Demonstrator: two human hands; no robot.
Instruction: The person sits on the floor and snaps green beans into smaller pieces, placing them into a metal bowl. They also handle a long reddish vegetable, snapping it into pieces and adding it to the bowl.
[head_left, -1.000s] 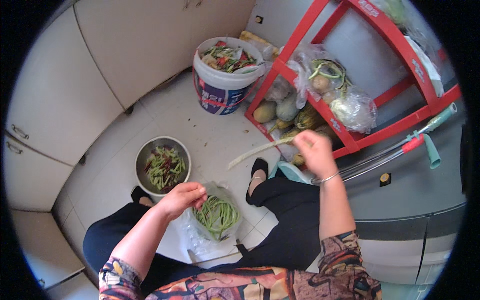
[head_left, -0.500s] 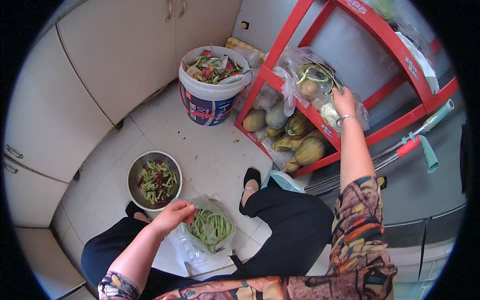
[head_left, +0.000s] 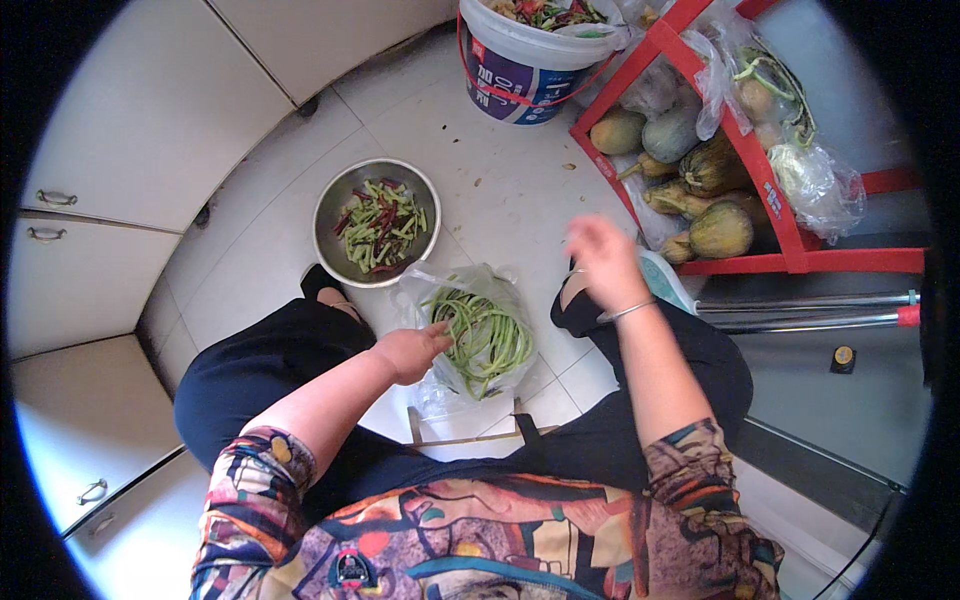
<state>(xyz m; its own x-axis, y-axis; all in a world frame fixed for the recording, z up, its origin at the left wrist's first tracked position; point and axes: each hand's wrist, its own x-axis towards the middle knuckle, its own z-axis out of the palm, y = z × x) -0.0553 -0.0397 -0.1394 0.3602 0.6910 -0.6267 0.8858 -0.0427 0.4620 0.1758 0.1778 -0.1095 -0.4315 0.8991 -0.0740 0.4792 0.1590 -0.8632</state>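
Note:
A clear plastic bag [head_left: 432, 398] of long green beans [head_left: 490, 335] lies between my legs. My left hand [head_left: 408, 353] is at the bag's left side, fingers closed and their tips against the beans; what they pinch, if anything, is hidden. Over my right foot, right of the bag, my right hand [head_left: 605, 262] hangs in the air. Motion smears its fingers, and nothing shows clearly in them. Just beyond the bag stands a steel bowl [head_left: 428, 245] holding cut green bean pieces [head_left: 385, 225] and dark red strips.
A white and blue bucket [head_left: 530, 85] of vegetable scraps stands at the far edge. The red rack [head_left: 850, 262] at right holds several squashes [head_left: 720, 230] below and bagged vegetables [head_left: 815, 185] above. Metal poles [head_left: 800, 318] lie along its base. White cabinets [head_left: 110, 120] line the left.
My right hand has left the bagged vegetables on the rack and come back toward the bean bag. My left hand stays by the bag. The view has tilted down and swung left.

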